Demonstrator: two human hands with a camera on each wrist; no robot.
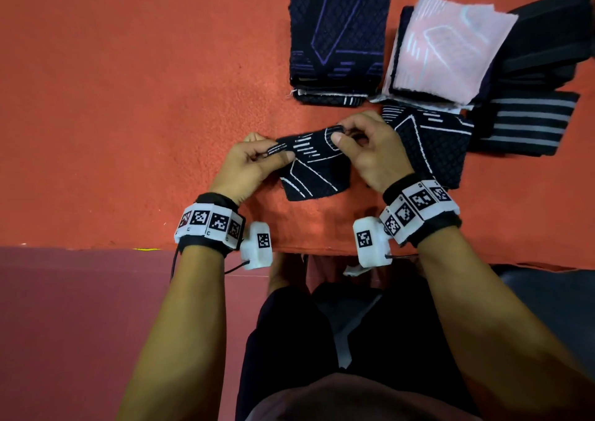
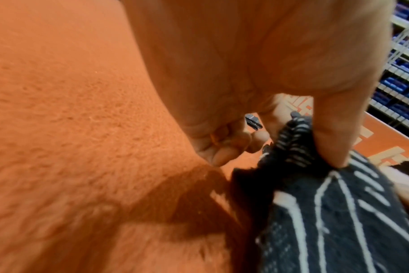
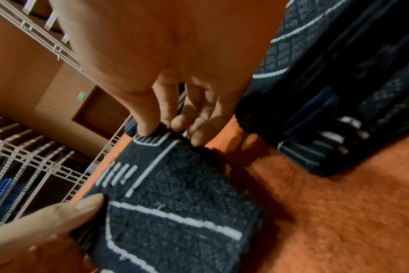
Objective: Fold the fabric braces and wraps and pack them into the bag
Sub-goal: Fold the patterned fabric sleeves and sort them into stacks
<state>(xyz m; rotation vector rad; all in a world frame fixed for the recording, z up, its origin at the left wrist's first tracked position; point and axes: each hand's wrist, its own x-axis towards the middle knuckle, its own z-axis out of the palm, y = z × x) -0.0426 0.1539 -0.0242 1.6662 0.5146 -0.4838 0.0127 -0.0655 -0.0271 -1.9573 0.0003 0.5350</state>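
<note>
Left hand (image 1: 249, 163): I pinch the left top corner of the black brace (image 1: 310, 166) between thumb and fingers.
Right hand (image 1: 370, 150): I pinch the right top corner the same way, thumb on top.
Brace position: it hangs from my two hands, its lower edge on or just above the orange tabletop (image 1: 128, 98), close to the near edge.
Handling: it looks like soft, light knit with white lines; I judge it will sag wherever I leave it unsupported, so corners and the top hem are the best holds. Not slippery, not fragile.
Edges: the tabletop rim runs just behind my wrists, so a fold toward me could let cloth slip off.
Crowding: the black-and-white brace (image 1: 431, 150) lies just beside my right hand, with the purple-lined stack (image 1: 338, 34) and the pink stack (image 1: 447, 50) beyond it.
Open room: the left side is bare felt, good for laying the fold flat.
Bag: I see none here.
</note>
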